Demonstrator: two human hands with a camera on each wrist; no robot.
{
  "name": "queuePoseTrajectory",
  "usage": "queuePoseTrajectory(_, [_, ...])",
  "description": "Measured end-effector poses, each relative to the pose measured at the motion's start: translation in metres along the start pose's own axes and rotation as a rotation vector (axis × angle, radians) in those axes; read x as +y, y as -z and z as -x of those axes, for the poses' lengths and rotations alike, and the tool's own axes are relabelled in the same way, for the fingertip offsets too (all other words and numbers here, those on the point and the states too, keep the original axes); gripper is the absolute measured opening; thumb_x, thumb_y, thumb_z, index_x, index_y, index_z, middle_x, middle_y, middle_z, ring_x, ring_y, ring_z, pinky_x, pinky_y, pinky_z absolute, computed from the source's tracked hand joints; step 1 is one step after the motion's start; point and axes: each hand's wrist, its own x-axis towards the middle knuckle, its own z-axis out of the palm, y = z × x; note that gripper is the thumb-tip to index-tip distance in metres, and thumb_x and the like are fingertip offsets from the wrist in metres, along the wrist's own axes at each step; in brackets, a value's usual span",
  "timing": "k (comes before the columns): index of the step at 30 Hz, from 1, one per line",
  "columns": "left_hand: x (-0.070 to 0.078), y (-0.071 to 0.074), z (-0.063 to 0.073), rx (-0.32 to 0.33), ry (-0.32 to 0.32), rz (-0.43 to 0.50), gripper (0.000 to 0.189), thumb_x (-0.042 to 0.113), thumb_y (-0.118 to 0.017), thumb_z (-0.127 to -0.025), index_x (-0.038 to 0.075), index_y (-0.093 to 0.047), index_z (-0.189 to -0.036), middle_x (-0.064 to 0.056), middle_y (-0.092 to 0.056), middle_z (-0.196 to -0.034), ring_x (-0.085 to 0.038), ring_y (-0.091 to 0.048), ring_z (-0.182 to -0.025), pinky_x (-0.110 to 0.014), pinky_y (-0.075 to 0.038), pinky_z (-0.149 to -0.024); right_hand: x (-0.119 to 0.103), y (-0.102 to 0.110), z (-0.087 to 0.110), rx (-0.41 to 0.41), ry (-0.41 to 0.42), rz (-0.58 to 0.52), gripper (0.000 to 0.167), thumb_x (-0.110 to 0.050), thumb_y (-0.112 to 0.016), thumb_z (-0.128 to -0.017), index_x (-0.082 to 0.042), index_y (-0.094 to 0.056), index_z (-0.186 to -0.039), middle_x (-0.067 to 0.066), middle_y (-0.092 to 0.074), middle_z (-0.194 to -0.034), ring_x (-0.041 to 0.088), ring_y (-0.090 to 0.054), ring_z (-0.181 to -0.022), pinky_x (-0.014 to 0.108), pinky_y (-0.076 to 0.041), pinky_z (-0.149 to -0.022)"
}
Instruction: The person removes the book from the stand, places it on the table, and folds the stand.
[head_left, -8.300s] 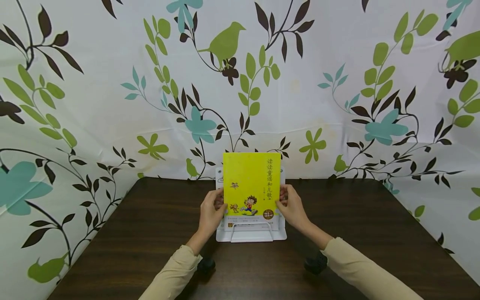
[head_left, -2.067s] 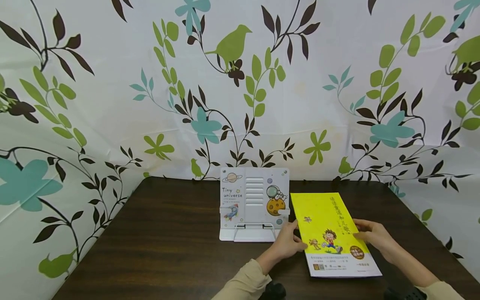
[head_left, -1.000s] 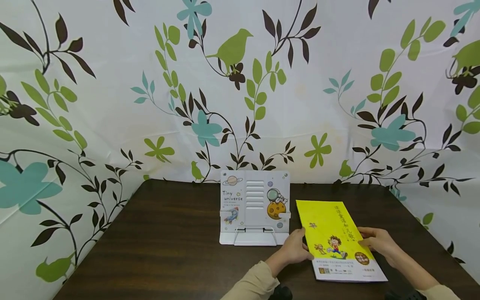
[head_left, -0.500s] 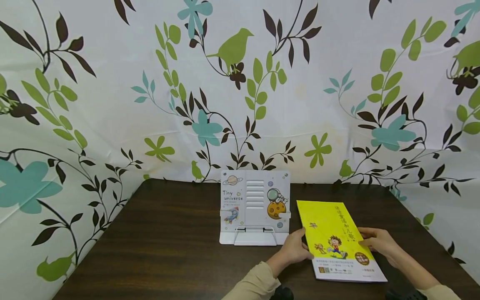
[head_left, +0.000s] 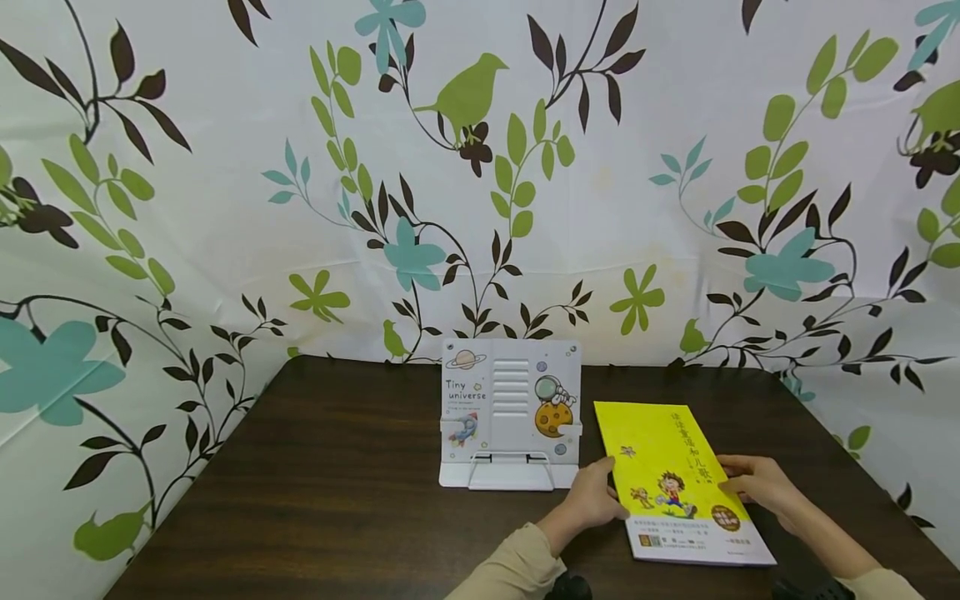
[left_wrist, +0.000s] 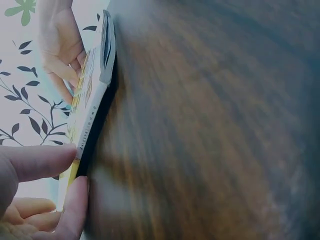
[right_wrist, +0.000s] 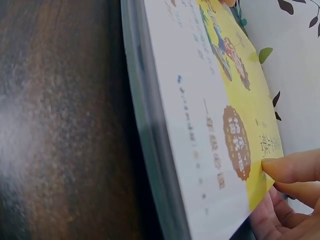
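Observation:
A yellow and white children's book [head_left: 652,458] with a cartoon child on its cover lies at a slant, low over the right side of the table. My left hand [head_left: 592,496] holds its left edge; in the left wrist view the thumb [left_wrist: 45,162] and a finger [left_wrist: 75,202] are at the spine. The right hand [head_left: 757,487] pinches the opposite edge, thumb [right_wrist: 290,167] on the yellow cover and the other fingers beneath. Left of the book stands a white book stand [head_left: 510,400] with printed space pictures and a wire rest at its foot, bearing no book.
The dark wooden table [head_left: 337,483] reaches back to a white cloth [head_left: 225,167] printed with leaves, birds and flowers. Black wrist devices [head_left: 570,586] show at the bottom edge near both sleeves.
Earlier, both hands held the book upright against the stand. It has since come off, moved right and been lowered flat near the table. Over the last second hands and book have barely moved.

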Motion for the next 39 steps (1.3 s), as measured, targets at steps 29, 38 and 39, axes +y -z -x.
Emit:
queuePoseTrajectory(29, [-0.001, 0.096, 0.031, 0.119, -0.353, 0.110, 0.042, 0.002, -0.066, -0.079, 0.000, -0.055, -0.119, -0.013, -0.061, -0.108, -0.024, -0.059, -0.090, -0.017, -0.049, -0.068, -0.072, 0.003, -0.004, 0.031, 0.280, 0.021, 0.055, -0.020, -0.063, -0.083, 0.008, -0.043, -0.127, 0.025, -0.054, -0.110, 0.027, -0.054, -0.088, 0.040, -0.050, -0.075])
queuePoseTrajectory(38, [-0.032, 0.160, 0.045, 0.301, -0.370, 0.054, 0.039, -0.002, -0.065, -0.078, -0.005, -0.056, -0.116, -0.018, -0.062, -0.103, -0.029, -0.059, -0.089, -0.023, -0.050, -0.067, -0.109, -0.006, 0.006, -0.015, 0.381, 0.034, 0.053, -0.019, -0.061, -0.086, 0.008, -0.043, -0.128, 0.026, -0.052, -0.115, 0.025, -0.055, -0.091, 0.042, -0.049, -0.079])
queuePoseTrajectory(39, [-0.036, 0.166, 0.046, 0.328, -0.369, 0.046, 0.038, -0.003, -0.066, -0.077, -0.005, -0.056, -0.114, -0.018, -0.062, -0.101, -0.029, -0.059, -0.088, -0.023, -0.050, -0.066, -0.111, -0.007, 0.006, -0.016, 0.391, 0.031, 0.053, -0.019, -0.061, -0.086, 0.007, -0.043, -0.128, 0.025, -0.053, -0.114, 0.025, -0.055, -0.091, 0.042, -0.049, -0.079])
